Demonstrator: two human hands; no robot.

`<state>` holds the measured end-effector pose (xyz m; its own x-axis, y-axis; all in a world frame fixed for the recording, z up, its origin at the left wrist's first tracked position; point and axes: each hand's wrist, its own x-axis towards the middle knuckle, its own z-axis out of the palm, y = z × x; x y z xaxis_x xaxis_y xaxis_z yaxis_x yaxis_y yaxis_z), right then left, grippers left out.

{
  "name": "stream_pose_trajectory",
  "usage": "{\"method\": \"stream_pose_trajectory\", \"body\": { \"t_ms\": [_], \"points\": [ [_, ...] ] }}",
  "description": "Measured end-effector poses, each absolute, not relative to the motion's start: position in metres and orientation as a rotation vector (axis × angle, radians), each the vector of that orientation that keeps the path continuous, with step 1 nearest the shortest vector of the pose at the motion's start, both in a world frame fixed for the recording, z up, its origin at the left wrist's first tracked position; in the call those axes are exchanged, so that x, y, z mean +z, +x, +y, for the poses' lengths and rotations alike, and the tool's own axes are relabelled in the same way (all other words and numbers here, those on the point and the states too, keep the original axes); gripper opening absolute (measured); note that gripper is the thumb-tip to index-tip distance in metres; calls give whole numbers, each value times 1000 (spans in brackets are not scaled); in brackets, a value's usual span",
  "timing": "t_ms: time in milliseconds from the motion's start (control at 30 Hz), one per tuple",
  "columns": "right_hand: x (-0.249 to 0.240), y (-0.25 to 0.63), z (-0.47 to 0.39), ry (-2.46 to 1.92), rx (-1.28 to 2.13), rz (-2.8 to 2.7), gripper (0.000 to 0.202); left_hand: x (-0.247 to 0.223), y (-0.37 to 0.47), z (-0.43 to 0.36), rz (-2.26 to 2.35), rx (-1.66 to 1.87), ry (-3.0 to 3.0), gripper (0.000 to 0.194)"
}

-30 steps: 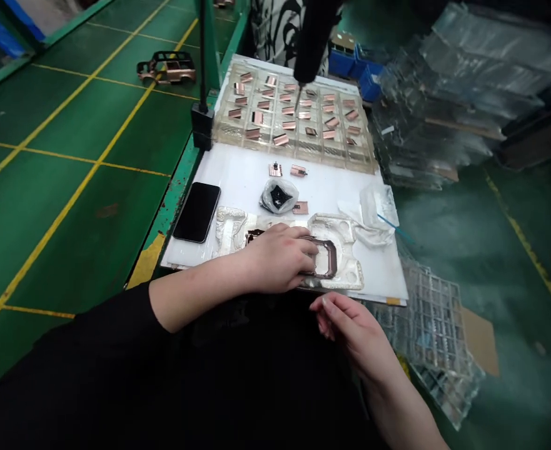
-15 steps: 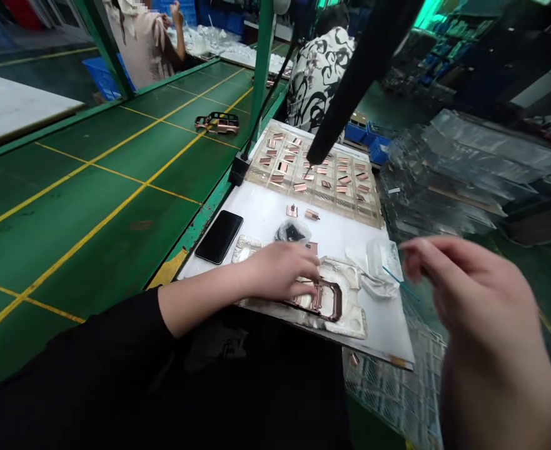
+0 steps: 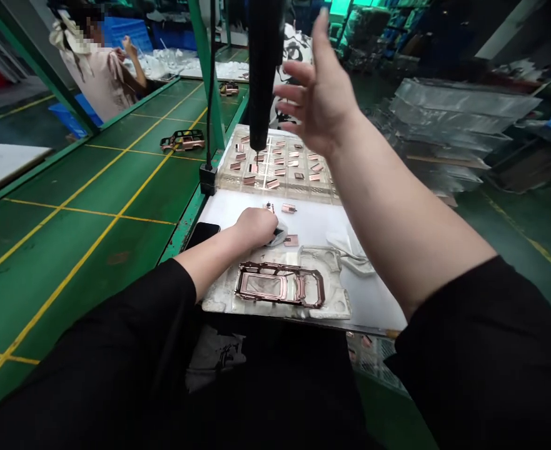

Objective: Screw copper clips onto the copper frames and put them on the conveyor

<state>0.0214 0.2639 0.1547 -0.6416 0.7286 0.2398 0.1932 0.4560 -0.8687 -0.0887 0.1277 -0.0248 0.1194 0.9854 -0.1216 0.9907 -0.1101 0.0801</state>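
Note:
My left hand (image 3: 259, 226) is curled down at the edge of a small clear bag (image 3: 279, 235) with dark contents. Its fingertips are hidden, and I cannot make out what they grip. My right hand (image 3: 324, 94) is raised beside a hanging black power screwdriver (image 3: 262, 75), thumb up and fingers apart, holding nothing. Whether it touches the tool is unclear; a gap seems to show. Close to me, a copper-coloured toy car body shell (image 3: 298, 289) lies in a whitish moulded fixture (image 3: 338, 305). Small copper-coloured parts (image 3: 289, 208) lie beyond the bag.
A compartment tray (image 3: 284, 186) of copper pieces covers the far worktable. A dark phone (image 3: 204, 232) is partly behind my left forearm. On the left, a green conveyor (image 3: 129, 181) carries another car shell (image 3: 184, 141). Clear plastic trays (image 3: 444, 125) are stacked right. A co-worker (image 3: 99, 75) sits across.
My left hand has left the car shell and moved away from me to the bag. My right hand has swung up and left to the screwdriver. The view has shifted right.

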Motion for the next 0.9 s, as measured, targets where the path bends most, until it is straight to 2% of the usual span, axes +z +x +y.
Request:
{"method": "stream_pose_trajectory", "body": {
  "t_ms": [67, 133, 167, 267, 333, 400, 433, 467, 500, 700, 800, 900],
  "points": [
    [160, 13, 248, -477, 1623, -1942, 68, -28, -85, 129, 1991, -107, 2250, 19],
    [162, 11, 225, -259, 1825, -1874, 58, -28, -85, 128, 1985, -117, 2257, 22],
    [164, 13, 213, -215, 1845, -1887, 62, -27, -86, 127, 1980, -112, 2255, 24],
    [171, 28, 179, -185, 1791, -1984, 97, -27, -93, 125, 1961, -76, 2220, 28],
    [176, 41, 164, -155, 1657, -2043, 107, -27, -96, 125, 1960, -56, 2172, 28],
    [178, 55, 156, -145, 1536, -2055, 97, -26, -97, 124, 1977, -41, 2123, 31],
    [177, 63, 154, -170, 1518, -2030, 82, -24, -96, 123, 1987, -36, 2106, 34],
    [175, 71, 154, -219, 1527, -1984, 62, -21, -94, 120, 2000, -31, 2095, 36],
    [170, 79, 156, -290, 1557, -1902, 33, -17, -92, 116, 2012, -21, 2096, 38],
    [121, 130, 180, -638, 1775, -1595, 54, 6, -77, 93, 2005, 98, 2213, 44],
    [98, 161, 167, -672, 1600, -1492, 59, 10, -62, 68, 1898, 237, 2301, 38],
    [81, 186, 128, -648, 1474, -1341, 56, 2, -42, 37, 1683, 449, 2317, 31]
  ]
}}
